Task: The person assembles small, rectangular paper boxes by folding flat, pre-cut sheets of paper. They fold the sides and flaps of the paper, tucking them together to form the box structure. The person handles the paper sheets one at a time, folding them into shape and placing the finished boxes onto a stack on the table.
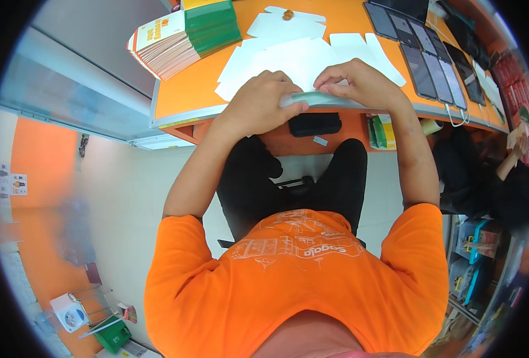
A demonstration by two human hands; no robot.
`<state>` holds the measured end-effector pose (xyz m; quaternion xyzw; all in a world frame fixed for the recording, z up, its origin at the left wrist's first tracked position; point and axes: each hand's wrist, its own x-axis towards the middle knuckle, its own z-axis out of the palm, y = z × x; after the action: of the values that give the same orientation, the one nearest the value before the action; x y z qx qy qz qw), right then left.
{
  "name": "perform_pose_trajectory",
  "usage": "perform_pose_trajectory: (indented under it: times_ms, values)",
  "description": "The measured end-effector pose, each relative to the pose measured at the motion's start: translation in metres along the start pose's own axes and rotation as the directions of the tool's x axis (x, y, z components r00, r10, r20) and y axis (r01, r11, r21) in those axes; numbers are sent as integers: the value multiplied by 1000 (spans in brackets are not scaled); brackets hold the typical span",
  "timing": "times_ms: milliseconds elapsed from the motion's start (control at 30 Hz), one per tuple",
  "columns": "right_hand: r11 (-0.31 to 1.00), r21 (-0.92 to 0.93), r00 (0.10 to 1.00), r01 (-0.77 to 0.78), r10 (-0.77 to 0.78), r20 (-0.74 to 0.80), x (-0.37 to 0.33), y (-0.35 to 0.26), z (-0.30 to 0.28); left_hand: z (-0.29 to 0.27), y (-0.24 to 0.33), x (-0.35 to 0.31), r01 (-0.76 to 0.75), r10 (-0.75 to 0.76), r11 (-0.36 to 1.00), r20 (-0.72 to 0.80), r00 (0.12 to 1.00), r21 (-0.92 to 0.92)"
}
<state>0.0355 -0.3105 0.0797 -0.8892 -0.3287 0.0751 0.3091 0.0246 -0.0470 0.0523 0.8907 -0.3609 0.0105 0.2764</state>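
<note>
A white unfolded carton blank (297,62) lies at the table's front edge. Along its near side runs a raised pale green strip (319,98), which looks like a folded flap. My left hand (265,101) grips that strip's left end, thumb on the near side and fingers curled over the top. My right hand (354,83) pinches the blank farther right with bent fingers and thumb. Both palms hide part of the fold. Farther back lies another white piece (270,25) with a small brown object (287,15) on it.
At the back left stand green, yellow and white folded cartons (213,27) in a stack. Several phones (434,74) with cables cover the table's right side. Below the tabletop sits a black case (315,124). Another person's hand (520,143) shows at far right.
</note>
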Motion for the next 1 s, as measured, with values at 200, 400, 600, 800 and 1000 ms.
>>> perform_pose_trajectory:
  times_ms: [200, 400, 600, 800, 1000]
  values:
    - [1000, -13, 998, 16, -17, -64, 6, 0, -3, -8, -1, 17, 236, -224, 960, 89, 970, -152]
    - [984, -106, 983, 143, -154, -103, 11, 6, 7, -5, 6, 16, 284, -288, 939, 6, 958, -193]
    - [985, -154, 918, 72, -126, -376, 8, -20, -16, -12, -10, 16, -54, -103, 899, -328, 939, -435]
    - [987, -115, 849, 112, -156, -505, 9, -52, -30, -21, 1, 31, -242, -109, 819, -555, 824, -520]
    - [972, -120, 691, 201, -228, -686, 11, -73, -13, -18, 23, 36, -293, -260, 771, -700, 664, -565]
